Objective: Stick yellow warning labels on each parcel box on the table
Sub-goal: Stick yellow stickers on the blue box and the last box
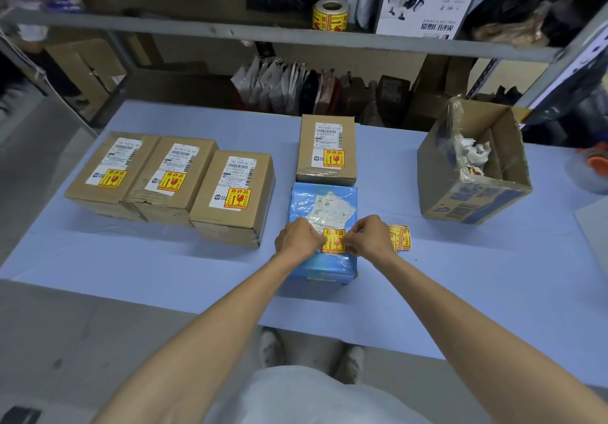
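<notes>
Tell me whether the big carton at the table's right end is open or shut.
Open. Top flaps of the carton stand up, and crumpled scraps show inside it.

Glossy, seemingly plastic-wrapped blue parcel (pixel 324 206)

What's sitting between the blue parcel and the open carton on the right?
Head view: spare yellow labels lie beside the blue parcel, partly behind the right hand; from them to the open carton the table is bare.
</notes>
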A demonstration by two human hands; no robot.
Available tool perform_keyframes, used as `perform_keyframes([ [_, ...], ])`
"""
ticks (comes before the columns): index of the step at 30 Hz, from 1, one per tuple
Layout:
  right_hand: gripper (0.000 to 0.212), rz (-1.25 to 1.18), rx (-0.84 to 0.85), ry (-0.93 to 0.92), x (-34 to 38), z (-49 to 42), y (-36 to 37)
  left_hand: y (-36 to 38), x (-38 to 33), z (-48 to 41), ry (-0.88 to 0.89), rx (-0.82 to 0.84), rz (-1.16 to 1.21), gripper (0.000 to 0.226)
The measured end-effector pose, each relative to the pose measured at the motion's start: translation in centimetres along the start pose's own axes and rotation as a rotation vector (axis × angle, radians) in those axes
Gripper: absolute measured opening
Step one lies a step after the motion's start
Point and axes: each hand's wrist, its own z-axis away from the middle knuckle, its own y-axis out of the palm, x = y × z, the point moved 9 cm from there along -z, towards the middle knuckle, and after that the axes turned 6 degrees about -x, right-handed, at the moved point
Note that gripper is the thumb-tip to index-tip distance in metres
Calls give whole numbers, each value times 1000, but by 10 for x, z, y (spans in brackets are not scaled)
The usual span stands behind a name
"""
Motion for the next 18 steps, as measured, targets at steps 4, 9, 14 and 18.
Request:
perform_keyframes([
  [4, 16, 73, -27, -24, 1, -2, 0, 1, 0, 1, -2, -3, -25, 36],
  [9, 21, 154, -31, -32, 3, -3, 4, -2, -3, 4, 2, -18, -66, 34],
  [14, 36, 274, -44, -64, 5, 0, 1, -2, -5, 5, 10, -43, -132, 37],
  [18, 54, 354, -70, -99, 4, 3, -7, -6, -13, 10, 17, -95, -219, 42],
])
